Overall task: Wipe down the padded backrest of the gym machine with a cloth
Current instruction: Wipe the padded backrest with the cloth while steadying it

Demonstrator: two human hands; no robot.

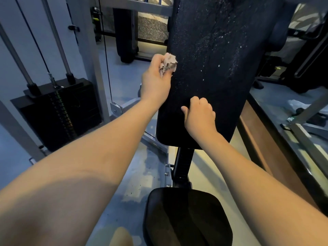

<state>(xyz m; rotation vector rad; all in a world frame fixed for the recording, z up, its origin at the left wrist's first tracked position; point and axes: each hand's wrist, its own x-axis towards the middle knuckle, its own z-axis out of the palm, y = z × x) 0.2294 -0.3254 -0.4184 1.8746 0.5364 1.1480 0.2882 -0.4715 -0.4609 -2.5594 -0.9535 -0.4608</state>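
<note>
Two hands were on the backrest (213, 59), its long axis running twelve to six. Left hand (156, 80) clenched a crumpled cloth (168, 63) against the nine o'clock edge; right hand (199, 114), fingers curled together, rested lower.

A gym: weight stack (58, 110), guide rods (58, 41), padded machine seat (186, 219).

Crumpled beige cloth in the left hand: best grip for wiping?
Bunch the crumpled beige cloth in the left hand, a wad left proud of the fingertips, approaching from the black padded backrest's left edge. The pad stands nearly upright, so the wad meets it flat.
</note>
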